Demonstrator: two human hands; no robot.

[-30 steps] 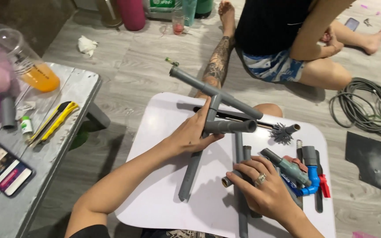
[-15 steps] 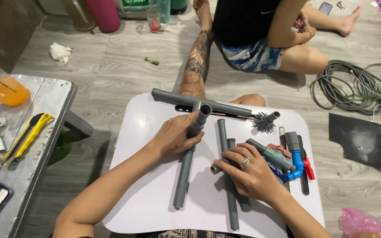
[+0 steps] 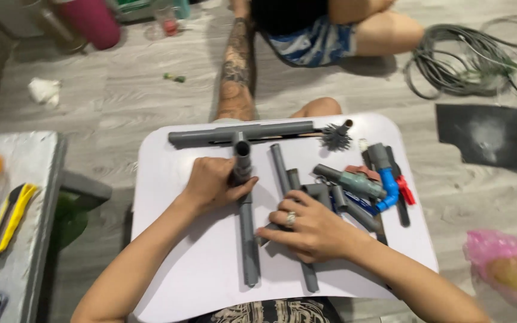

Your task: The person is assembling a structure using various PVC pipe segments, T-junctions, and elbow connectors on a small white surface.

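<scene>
On the white lap table (image 3: 169, 251), the left hand (image 3: 213, 184) is closed around a grey elbow fitting (image 3: 242, 157) capping the far end of a long grey pipe (image 3: 248, 239) that runs near to far. The right hand (image 3: 312, 227) lies flat, fingers spread, over loose pipe lengths (image 3: 280, 164) just right of it, gripping nothing that I can see. Beyond, a long grey tube (image 3: 240, 132) lies crosswise, with a round wire brush (image 3: 335, 137) at its right end and blue and red valve pieces (image 3: 384, 185) farther right. To seat the fitting well, I would keep the pipe pinned to the table and push straight along its axis, not at a slant.
</scene>
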